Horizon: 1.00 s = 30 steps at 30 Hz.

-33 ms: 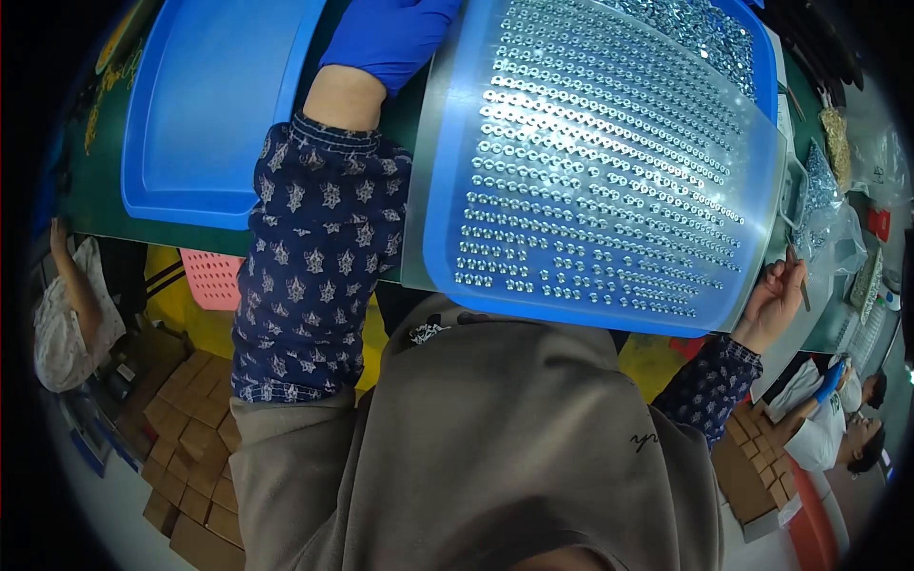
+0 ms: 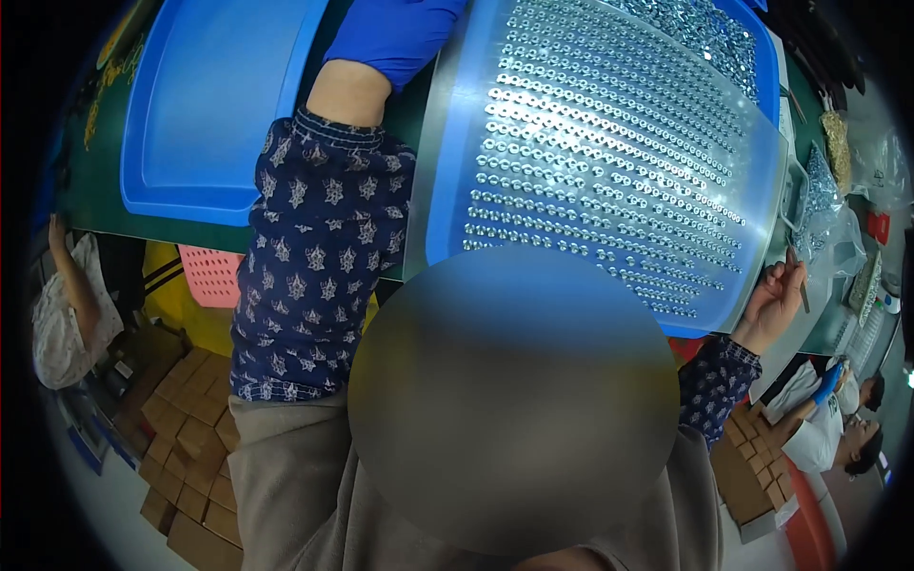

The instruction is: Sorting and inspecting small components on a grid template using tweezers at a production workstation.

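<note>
A clear plate (image 2: 447,152) lies over a blue tray (image 2: 759,81), bearing many rows of small shiny metal rings (image 2: 609,124). Some rows near me have gaps. Loose metal pieces (image 2: 700,38) fill the tray's far right part. My left hand (image 2: 390,38), in a blue glove, reaches to the plate's far left side; its fingers run out of the picture. Beside the plate's right edge, my bare right hand (image 2: 773,300) is closed round a thin tool (image 2: 804,290) that looks like tweezers. A round blur hides part of the plate's near edge.
To the left stands a second blue tray (image 2: 219,114) with nothing in it. A metal handle (image 2: 796,190) sits at the plate's right side. Bags of small parts (image 2: 814,205) lie farther right. Brown cartons (image 2: 195,438) and a pink basket (image 2: 209,276) are below; other people sit at both sides.
The view has shifted very slightly, and a round blur now covers the lower middle. My hands show no clear movement.
</note>
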Each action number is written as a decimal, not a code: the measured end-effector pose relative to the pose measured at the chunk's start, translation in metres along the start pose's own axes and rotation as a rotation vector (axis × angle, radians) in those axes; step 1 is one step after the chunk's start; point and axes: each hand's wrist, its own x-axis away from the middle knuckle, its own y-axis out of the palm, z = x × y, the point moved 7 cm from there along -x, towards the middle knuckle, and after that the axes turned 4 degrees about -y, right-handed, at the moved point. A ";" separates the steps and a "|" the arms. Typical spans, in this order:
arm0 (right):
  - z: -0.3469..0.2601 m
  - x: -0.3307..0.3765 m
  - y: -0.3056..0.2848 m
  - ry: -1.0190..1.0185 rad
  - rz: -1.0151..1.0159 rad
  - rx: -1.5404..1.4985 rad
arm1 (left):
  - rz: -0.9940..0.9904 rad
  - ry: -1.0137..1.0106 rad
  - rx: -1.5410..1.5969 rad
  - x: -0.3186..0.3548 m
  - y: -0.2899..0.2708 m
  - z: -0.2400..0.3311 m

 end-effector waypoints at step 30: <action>-0.088 0.128 0.228 -0.634 -0.901 0.604 | 0.025 0.016 -0.089 -0.001 0.003 0.005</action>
